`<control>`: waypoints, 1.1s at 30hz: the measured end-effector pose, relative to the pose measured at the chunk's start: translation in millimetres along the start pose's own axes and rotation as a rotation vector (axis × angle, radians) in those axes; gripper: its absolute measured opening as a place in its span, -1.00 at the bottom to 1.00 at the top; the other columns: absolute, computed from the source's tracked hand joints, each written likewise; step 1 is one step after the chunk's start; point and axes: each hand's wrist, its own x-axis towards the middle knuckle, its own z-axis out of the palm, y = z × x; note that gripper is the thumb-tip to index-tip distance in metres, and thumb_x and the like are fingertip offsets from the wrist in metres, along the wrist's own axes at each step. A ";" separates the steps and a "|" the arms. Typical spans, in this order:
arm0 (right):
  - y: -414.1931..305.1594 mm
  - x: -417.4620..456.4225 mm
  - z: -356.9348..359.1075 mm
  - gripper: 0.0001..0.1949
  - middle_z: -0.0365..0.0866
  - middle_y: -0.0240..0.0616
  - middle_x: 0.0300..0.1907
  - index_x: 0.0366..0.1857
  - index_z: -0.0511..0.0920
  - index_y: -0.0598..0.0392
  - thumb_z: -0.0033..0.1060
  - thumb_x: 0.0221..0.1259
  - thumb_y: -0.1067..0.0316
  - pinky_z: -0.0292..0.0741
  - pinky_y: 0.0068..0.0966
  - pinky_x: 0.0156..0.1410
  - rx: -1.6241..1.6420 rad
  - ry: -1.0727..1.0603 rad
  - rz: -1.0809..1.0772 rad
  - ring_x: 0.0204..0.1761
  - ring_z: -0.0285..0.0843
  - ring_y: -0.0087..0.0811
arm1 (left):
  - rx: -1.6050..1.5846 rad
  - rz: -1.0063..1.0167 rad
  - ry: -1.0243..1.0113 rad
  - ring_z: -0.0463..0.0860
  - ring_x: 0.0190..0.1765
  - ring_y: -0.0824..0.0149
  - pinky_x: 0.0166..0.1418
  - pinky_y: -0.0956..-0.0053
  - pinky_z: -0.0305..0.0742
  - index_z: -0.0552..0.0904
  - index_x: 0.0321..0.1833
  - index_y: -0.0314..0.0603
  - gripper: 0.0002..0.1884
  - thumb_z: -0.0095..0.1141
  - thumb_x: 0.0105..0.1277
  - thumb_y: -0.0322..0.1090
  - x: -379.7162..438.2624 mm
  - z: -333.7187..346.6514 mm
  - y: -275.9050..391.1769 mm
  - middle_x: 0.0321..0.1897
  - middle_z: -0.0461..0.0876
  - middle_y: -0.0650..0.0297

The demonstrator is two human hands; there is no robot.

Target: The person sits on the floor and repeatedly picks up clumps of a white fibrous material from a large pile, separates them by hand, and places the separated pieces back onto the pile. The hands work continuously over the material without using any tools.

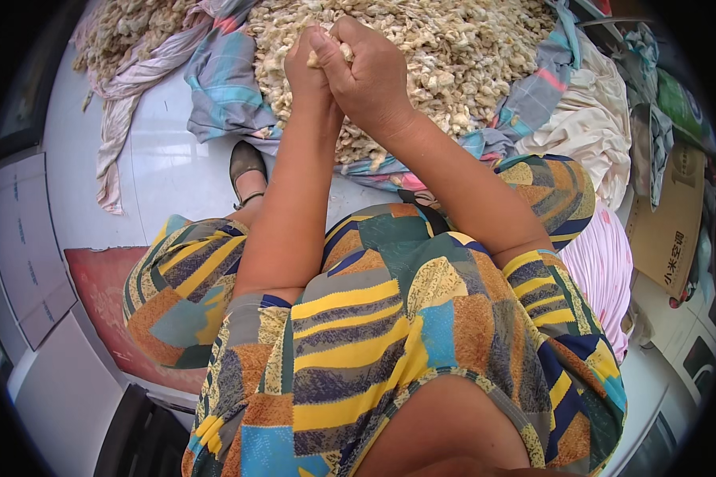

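My left hand (305,70) and my right hand (375,74) are pressed together above a big heap of small cream-coloured fibrous clumps (465,59). A pale clump (345,52) shows between my thumbs, held by both hands. The fingers on the far side are hidden, so how much more they hold cannot be seen. The clumps look like raw cotton or cocoons, but the picture does not settle which. Beneath the heap lies a grey and blue plaid cloth (224,83) with pink stripes, bunched up around its edge.
At the upper left, a second heap (134,33) rests on a pale striped cloth (116,131). Cream fabric (590,113), pink fabric (596,268) and a printed cardboard box (662,226) are at the right. A red mat (113,292) lies on the tiled floor (161,161) at left.
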 end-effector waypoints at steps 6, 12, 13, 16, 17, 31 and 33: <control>26.7 25.2 -8.2 -0.80 0.55 -0.16 -0.51 -0.33 0.55 0.13 0.04 0.33 0.23 0.46 -0.32 -0.31 -0.028 0.014 0.163 -0.44 0.55 -0.17 | 0.113 -0.190 0.131 0.68 -0.24 0.34 -0.19 0.45 0.63 0.56 -0.02 -0.29 -0.76 -0.11 0.47 -0.29 -24.1 54.6 18.2 -0.24 0.66 0.19; 87.0 18.1 5.1 -0.81 0.64 -0.29 -0.33 -0.20 0.60 0.10 0.06 0.34 0.24 0.57 -0.44 -0.22 0.974 -0.021 0.784 -0.32 0.63 -0.38 | 0.019 -0.075 0.054 0.68 -0.20 0.35 -0.15 0.47 0.61 0.52 0.00 -0.33 -0.76 0.01 0.43 -0.29 -0.4 40.2 -2.9 -0.21 0.65 0.20; 79.5 13.5 4.1 -0.78 0.69 -0.29 -0.25 -0.15 0.64 0.10 0.09 0.34 0.22 0.62 -0.45 -0.16 1.092 -0.052 0.863 -0.24 0.69 -0.38 | 0.054 -0.065 0.068 0.68 -0.19 0.35 -0.14 0.47 0.60 0.50 0.01 -0.33 -0.75 0.02 0.43 -0.28 1.2 35.2 -2.2 -0.21 0.64 0.21; 66.4 8.5 5.7 -0.78 0.65 -0.26 -0.12 -0.06 0.60 0.15 0.06 0.35 0.30 0.65 -0.49 -0.06 1.138 -0.045 0.908 -0.14 0.66 -0.45 | 0.037 0.022 0.164 0.66 -0.22 0.37 -0.15 0.50 0.59 0.48 0.02 -0.31 -0.70 0.06 0.42 -0.21 0.3 32.2 2.7 -0.22 0.63 0.24; 65.2 8.7 5.5 -0.78 0.65 -0.25 -0.13 -0.06 0.59 0.16 0.07 0.35 0.32 0.66 -0.49 -0.06 1.157 -0.027 0.885 -0.13 0.66 -0.45 | -0.012 0.021 0.192 0.65 -0.20 0.33 -0.12 0.47 0.59 0.49 0.01 -0.27 -0.71 0.01 0.44 -0.18 -1.2 35.0 2.3 -0.23 0.62 0.22; 25.0 3.8 3.8 -0.73 0.60 -0.08 0.05 -0.09 0.53 0.19 -0.05 0.43 0.20 0.39 -0.40 0.26 0.201 0.207 0.026 0.12 0.52 -0.33 | 1.182 0.255 -0.065 0.63 -0.09 0.24 0.02 0.36 0.56 0.53 0.05 -0.26 -0.65 -0.22 0.51 -0.15 -28.0 53.6 16.9 -0.11 0.64 0.13; 38.9 15.1 4.2 -0.72 0.58 -0.05 0.08 -0.08 0.54 0.20 -0.06 0.43 0.19 0.38 -0.40 0.27 0.374 0.205 0.199 0.16 0.50 -0.30 | 0.354 0.017 0.018 0.61 -0.10 0.32 -0.08 0.44 0.54 0.50 0.10 -0.23 -0.70 -0.09 0.49 -0.19 -28.7 68.9 5.4 -0.11 0.62 0.20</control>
